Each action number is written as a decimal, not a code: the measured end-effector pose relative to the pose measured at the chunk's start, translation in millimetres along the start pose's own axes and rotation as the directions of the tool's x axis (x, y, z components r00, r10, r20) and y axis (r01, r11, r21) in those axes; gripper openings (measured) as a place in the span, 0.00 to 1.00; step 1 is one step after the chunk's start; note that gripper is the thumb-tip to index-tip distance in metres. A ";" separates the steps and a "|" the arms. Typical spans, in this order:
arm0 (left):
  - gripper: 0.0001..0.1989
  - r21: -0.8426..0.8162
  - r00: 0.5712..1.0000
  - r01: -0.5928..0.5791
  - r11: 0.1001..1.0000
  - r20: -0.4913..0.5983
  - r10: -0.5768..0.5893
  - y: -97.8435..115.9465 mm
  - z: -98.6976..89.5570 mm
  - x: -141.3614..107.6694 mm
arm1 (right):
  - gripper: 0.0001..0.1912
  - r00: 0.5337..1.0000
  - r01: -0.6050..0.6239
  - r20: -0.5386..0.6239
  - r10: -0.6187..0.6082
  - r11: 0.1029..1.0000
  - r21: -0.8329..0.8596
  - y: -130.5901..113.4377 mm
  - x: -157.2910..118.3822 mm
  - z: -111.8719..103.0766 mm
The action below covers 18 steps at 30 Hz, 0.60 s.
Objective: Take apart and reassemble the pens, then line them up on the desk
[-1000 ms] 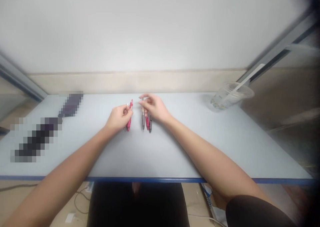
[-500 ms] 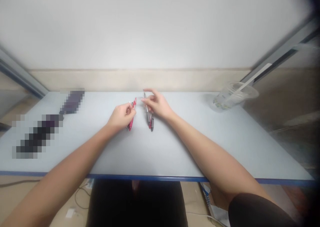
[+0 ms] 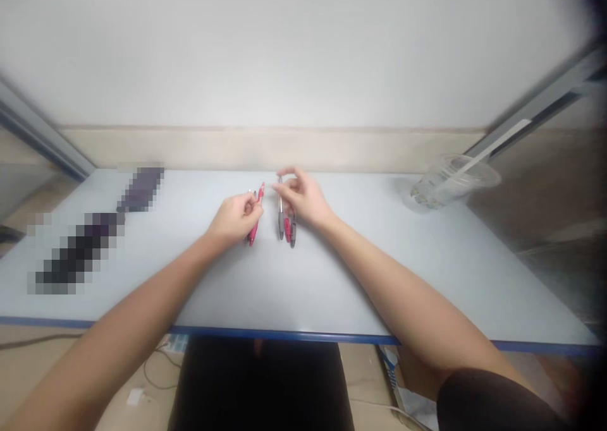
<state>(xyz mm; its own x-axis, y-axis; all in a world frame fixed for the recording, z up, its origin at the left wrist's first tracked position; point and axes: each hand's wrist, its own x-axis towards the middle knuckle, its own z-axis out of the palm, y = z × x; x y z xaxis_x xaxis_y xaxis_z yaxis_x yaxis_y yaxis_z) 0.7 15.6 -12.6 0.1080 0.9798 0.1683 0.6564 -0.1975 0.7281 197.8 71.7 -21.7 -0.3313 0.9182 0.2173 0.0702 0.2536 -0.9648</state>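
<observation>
Near the back middle of the table, my left hand [image 3: 237, 217] is closed on a red pen [image 3: 253, 232], whose tip end shows above the fingers. A darker pen lies partly hidden beside it. My right hand [image 3: 306, 197] is just to the right, its thumb and index finger around the upper part of a grey and clear pen [image 3: 281, 222]. Below that palm lie a second red pen [image 3: 287, 230] and a dark grey pen [image 3: 293, 235], their upper ends covered by the hand.
A clear plastic cup [image 3: 431, 188] with a white straw [image 3: 497, 145] stands at the back right of the table [image 3: 294, 292]. Two blurred-out dark items lie on the left. A pale wall rises behind, with metal frames at both sides.
The whole view has shifted slightly. The grey pen under my right hand now stands apart from the red and dark pens beside it. My left hand keeps its hold.
</observation>
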 end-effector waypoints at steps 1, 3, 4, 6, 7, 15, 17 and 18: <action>0.11 -0.001 1.000 -0.003 1.000 0.001 0.003 0.4 -0.1 -0.2 | 0.19 1.000 -0.012 -0.007 0.012 1.000 0.003 -0.7 -0.2 0.1; 0.11 0.001 1.000 -0.014 1.000 -0.001 0.014 1.1 -0.1 -0.9 | 0.18 0.999 -0.036 -0.025 0.036 0.999 0.000 -1.5 -0.1 -0.1; 0.11 0.002 1.000 -0.019 1.000 -0.001 0.019 1.2 0.0 -1.3 | 0.16 0.998 -0.046 -0.033 0.046 0.999 -0.007 -1.7 0.2 -0.3; 0.10 0.000 1.000 -0.026 1.000 0.010 0.026 0.9 0.4 -1.9 | 0.13 0.998 -0.044 -0.054 0.043 0.999 -0.017 -1.9 0.7 -0.2; 0.10 -0.003 0.999 -0.029 1.000 0.021 0.029 0.4 0.6 -2.0 | 0.13 0.997 -0.031 -0.066 0.030 0.999 -0.018 -2.0 0.8 0.0; 0.10 0.000 0.999 -0.034 0.999 0.040 0.034 -5.1 2.3 0.7 | 0.13 0.999 0.045 -0.017 -0.049 0.977 -0.208 2.6 0.8 -0.6; 0.10 -0.006 0.998 -0.031 1.000 0.047 0.031 -5.7 2.7 0.2 | 0.14 0.984 0.170 0.018 -0.177 0.905 -0.391 9.1 2.7 -3.3; 0.10 -0.009 0.998 -0.030 1.000 0.052 0.030 -6.0 2.9 -0.1 | 0.14 0.971 0.229 0.049 -0.235 0.844 -0.484 13.1 4.0 -4.9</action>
<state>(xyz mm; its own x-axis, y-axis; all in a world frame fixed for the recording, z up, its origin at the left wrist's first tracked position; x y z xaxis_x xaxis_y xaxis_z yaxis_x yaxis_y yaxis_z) -1.1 16.8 -18.9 0.1661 0.9738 0.1556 0.6461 -0.2267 0.7288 202.0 80.1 -32.8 -0.3846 0.8166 0.4303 0.4392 0.5719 -0.6928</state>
